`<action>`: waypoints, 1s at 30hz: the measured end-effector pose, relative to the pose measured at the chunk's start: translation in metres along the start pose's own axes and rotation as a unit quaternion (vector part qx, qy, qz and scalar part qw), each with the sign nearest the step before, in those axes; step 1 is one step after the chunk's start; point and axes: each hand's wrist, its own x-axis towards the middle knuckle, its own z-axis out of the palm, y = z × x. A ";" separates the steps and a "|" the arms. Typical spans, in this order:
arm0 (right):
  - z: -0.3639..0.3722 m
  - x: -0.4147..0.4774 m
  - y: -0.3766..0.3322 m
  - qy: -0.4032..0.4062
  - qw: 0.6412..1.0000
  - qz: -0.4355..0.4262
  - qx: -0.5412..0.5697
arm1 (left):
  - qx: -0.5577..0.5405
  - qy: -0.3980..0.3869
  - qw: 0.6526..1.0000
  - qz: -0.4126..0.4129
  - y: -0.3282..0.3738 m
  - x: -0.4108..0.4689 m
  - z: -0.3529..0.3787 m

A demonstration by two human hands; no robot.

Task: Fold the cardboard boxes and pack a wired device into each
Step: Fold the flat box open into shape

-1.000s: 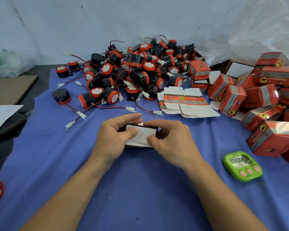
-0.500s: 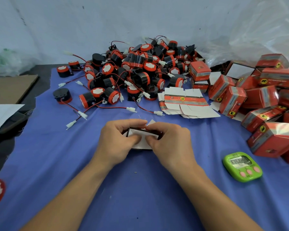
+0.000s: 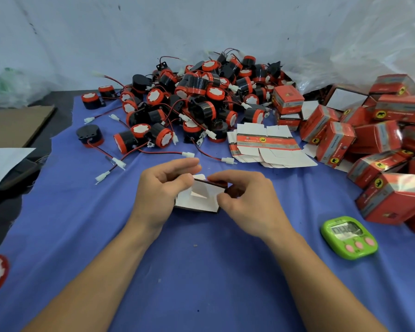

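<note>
Cardboard sheet [image 3: 15, 125] lies flat at the left edge of the blue-clothed table [image 3: 201, 283]. Moving right, the heap of wired devices [image 3: 197, 104] fills the far middle, with loose leads trailing toward me. In the near middle my left hand [image 3: 158, 192] curls round the left end of the half-folded box [image 3: 198, 200], thumb on its white flap. My right hand [image 3: 247, 200] pinches the box's right end between thumb and fingertips. Both hands are therefore clamped on the box. Its long axis runs left to right between them, and I cannot tell whether it rests on the table or hangs just above. I judge the flap is not yet tucked. The devices lie beyond the box toward the far edge, nearer my left hand. Further right are the flat blanks [image 3: 268, 144], the green timer [image 3: 349, 237] and the finished boxes [image 3: 381, 144] along the right edge.
</note>
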 end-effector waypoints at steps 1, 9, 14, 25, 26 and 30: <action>0.001 0.000 0.000 0.007 1.000 0.004 0.006 | -0.011 0.005 1.000 -0.008 0.000 0.000 0.000; 0.013 -0.003 -0.001 0.076 0.997 -0.002 -0.018 | 0.123 -0.049 0.990 -0.055 -0.001 -0.006 0.008; 0.014 -0.002 -0.001 0.086 0.989 -0.061 -0.101 | 0.144 -0.119 0.982 -0.034 0.005 -0.013 0.013; 0.025 -0.002 -0.005 0.155 0.959 -0.197 -0.133 | 0.448 -0.012 0.870 0.207 0.000 -0.016 0.020; 0.024 -0.002 -0.005 0.145 0.961 -0.196 -0.130 | 0.472 0.007 0.850 0.236 0.000 -0.016 0.020; 0.015 -0.005 -0.009 0.160 0.947 -0.241 -0.137 | 0.534 0.035 0.794 0.288 -0.002 -0.014 0.015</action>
